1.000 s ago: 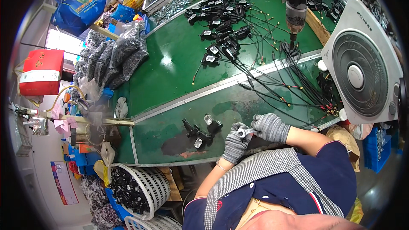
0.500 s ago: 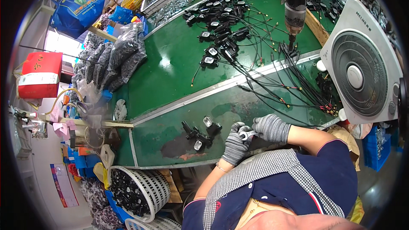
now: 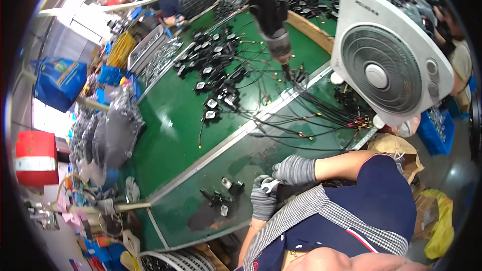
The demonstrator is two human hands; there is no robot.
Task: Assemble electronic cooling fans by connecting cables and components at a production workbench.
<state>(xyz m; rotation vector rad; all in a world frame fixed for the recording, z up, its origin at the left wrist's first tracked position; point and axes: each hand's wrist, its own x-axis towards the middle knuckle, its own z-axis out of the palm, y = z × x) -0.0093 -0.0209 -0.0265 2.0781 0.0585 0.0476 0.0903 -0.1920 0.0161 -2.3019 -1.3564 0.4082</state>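
Both gloved hands, the left hand [image 3: 262,201] and right hand [image 3: 295,169], pinch one small metal part [image 3: 270,185] together, close over the near green surface [image 3: 170,120], so it stays steady.

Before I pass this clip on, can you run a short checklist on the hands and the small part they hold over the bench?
1. Left hand, gloved, fingers around the small metal part: ok.
2. Right hand, gloved, touching that part from the other side: ok.
3. Part's orientation and detail: cannot tell, too small.
4. Loose black parts lie on the green bench just left of the hands: ok.
5. Hanging power screwdriver is apart from both hands: ok.
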